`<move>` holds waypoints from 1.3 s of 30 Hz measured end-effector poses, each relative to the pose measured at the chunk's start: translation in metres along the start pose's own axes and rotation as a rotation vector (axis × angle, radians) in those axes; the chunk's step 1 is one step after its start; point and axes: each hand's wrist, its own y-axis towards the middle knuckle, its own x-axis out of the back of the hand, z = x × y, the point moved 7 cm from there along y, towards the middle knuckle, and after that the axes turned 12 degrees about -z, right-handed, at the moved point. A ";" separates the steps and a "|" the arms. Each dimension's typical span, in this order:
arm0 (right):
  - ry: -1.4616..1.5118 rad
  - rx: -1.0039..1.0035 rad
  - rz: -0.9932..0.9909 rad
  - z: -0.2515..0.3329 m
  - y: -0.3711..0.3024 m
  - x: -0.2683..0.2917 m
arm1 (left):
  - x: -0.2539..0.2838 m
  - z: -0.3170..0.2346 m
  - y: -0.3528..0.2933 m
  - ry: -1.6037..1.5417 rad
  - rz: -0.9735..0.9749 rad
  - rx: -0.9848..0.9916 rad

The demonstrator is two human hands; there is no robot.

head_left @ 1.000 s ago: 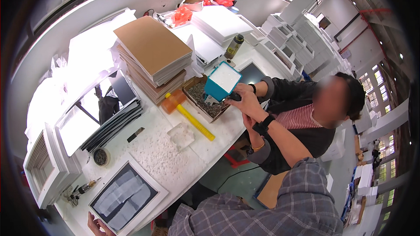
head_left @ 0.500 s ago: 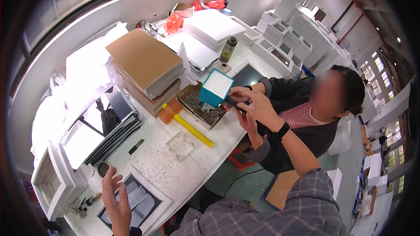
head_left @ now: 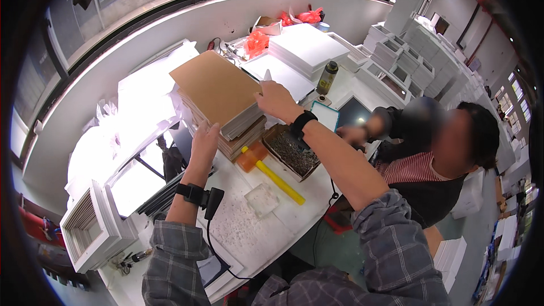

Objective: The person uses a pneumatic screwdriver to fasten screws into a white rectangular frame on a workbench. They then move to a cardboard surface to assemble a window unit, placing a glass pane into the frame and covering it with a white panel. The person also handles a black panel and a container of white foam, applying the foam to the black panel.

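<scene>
Both my hands are at a tall stack of boards (head_left: 218, 88) with a brown top board. My left hand (head_left: 205, 140) has its fingers closed at the near left edge of the upper boards. At the right corner, my right hand (head_left: 276, 101) curls its fingers over the edge of the top board. How many boards lie between my fingers is hidden. Across the table corner, another person's hand (head_left: 352, 136), blurred, is beside a turquoise-rimmed white object (head_left: 326, 114).
Beside the stack stand a box of small metal pieces (head_left: 289, 153), a yellow-handled mallet (head_left: 280, 181) and a clear block (head_left: 262, 199). White frames (head_left: 90, 229) stand at the left. A dark bottle (head_left: 327, 77) stands farther back. A cable (head_left: 211, 243) hangs from my left wrist.
My right hand has left the turquoise tool and moved to the board stack. My left hand has risen from above the frame at the near left to the stack. The view has shifted left.
</scene>
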 end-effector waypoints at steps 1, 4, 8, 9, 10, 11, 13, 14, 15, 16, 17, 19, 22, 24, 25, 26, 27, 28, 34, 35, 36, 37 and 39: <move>0.001 -0.027 0.021 -0.001 0.005 -0.016 | -0.004 0.001 0.001 0.049 -0.005 -0.009; -0.058 -0.038 -0.004 -0.013 0.007 -0.043 | -0.012 0.000 -0.001 0.083 -0.101 -0.046; -0.107 0.015 -0.048 -0.005 0.010 -0.050 | -0.003 0.001 -0.002 0.118 -0.123 -0.024; -0.082 -0.020 -0.021 -0.011 0.013 -0.048 | -0.005 -0.005 -0.003 0.099 -0.091 -0.008; -0.057 -0.056 0.007 -0.017 0.018 -0.046 | -0.006 -0.007 -0.006 -0.082 -0.059 0.087; -0.033 -0.093 0.033 -0.023 0.021 -0.044 | -0.008 -0.011 -0.008 -0.184 -0.010 0.131; -0.022 -0.132 0.043 -0.019 0.025 -0.038 | -0.004 -0.013 -0.013 -0.379 0.070 0.224; -0.017 -0.153 0.048 -0.018 0.027 -0.035 | -0.002 -0.011 -0.013 -0.410 0.074 0.237; -0.009 -0.143 0.028 -0.014 0.029 -0.030 | 0.001 -0.011 -0.012 -0.442 0.076 0.248; -0.001 -0.134 0.009 -0.009 0.031 -0.026 | 0.004 -0.010 -0.010 -0.474 0.077 0.259; 0.008 -0.125 -0.010 -0.004 0.033 -0.022 | 0.007 -0.011 -0.008 -0.486 0.060 0.235; -0.031 -0.123 -0.042 -0.015 0.048 -0.011 | 0.006 -0.024 -0.005 -0.520 0.047 0.182; 0.633 -0.479 0.014 -0.021 0.054 -0.014 | 0.023 -0.036 0.002 -0.574 0.045 0.187; 1.109 -0.731 0.074 -0.010 0.057 -0.023 | 0.030 -0.045 0.003 -0.556 0.022 0.190; 1.144 -0.725 0.036 -0.004 0.062 -0.021 | 0.033 -0.051 0.001 -0.549 0.013 0.191; 1.180 -0.718 -0.001 0.003 0.066 -0.019 | 0.037 -0.055 -0.003 -0.535 -0.001 0.189; 1.216 -0.706 -0.037 0.012 0.073 -0.017 | 0.044 -0.060 -0.010 -0.524 -0.017 0.184; 1.148 -0.623 -0.072 0.021 0.082 -0.008 | 0.047 -0.063 -0.019 -0.514 -0.025 0.184; 0.116 0.232 -0.397 0.123 0.147 0.030 | 0.074 -0.075 -0.147 -0.514 0.166 0.153; 0.080 0.278 -0.383 0.122 0.154 0.023 | 0.075 -0.077 -0.167 -0.530 0.210 0.168; 0.045 0.321 -0.369 0.125 0.157 0.020 | 0.081 -0.073 -0.183 -0.521 0.213 0.192; 0.032 0.339 -0.380 0.133 0.156 0.023 | 0.088 -0.067 -0.198 -0.510 0.212 0.221; -0.001 0.370 -0.403 0.148 0.151 0.032 | 0.115 -0.058 -0.222 -0.474 0.140 0.236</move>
